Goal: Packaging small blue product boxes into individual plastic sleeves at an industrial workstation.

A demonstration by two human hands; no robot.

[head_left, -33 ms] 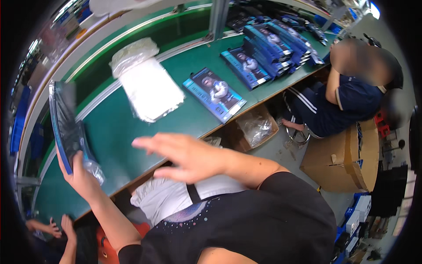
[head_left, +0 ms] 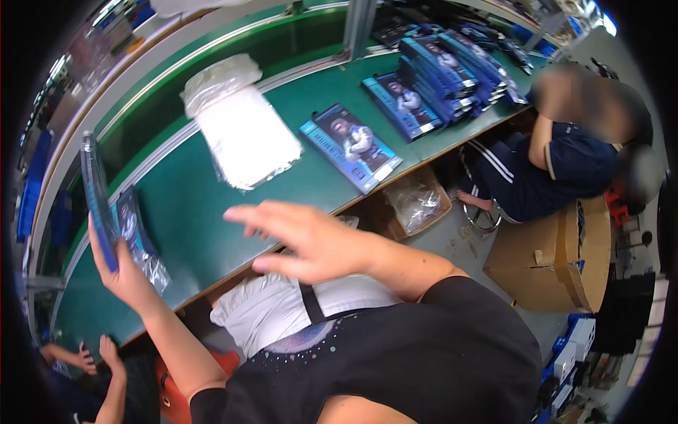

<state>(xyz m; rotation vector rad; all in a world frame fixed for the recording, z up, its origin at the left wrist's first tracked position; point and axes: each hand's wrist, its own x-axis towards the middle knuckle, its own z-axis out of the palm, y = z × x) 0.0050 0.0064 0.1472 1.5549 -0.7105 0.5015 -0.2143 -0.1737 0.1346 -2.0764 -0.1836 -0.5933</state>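
My left hand (head_left: 126,277) grips the lower end of a thin blue-and-black box (head_left: 100,201), raised on end at the table's left and seen nearly edge-on. Just behind it a similar box in a clear plastic bag (head_left: 134,227) lies on the green tabletop. My right hand (head_left: 304,242) hovers over the front edge of the table, empty, its fingers stretched out. Beyond it lies a stack of clear plastic bags (head_left: 248,136). Right of the bags, one printed box (head_left: 351,148) rests flat, apart from both hands.
Piles of matching boxes (head_left: 441,74) cover the green table's (head_left: 194,233) far right. A seated person (head_left: 568,159) is there, beside a large cardboard carton (head_left: 540,258). An open carton with plastic (head_left: 417,205) stands below the table edge. Another person's hands (head_left: 95,359) show at lower left.
The box in my left hand has turned, so its dark face no longer shows and the bagged box behind is more visible. My right hand has shifted slightly right and up, still open.
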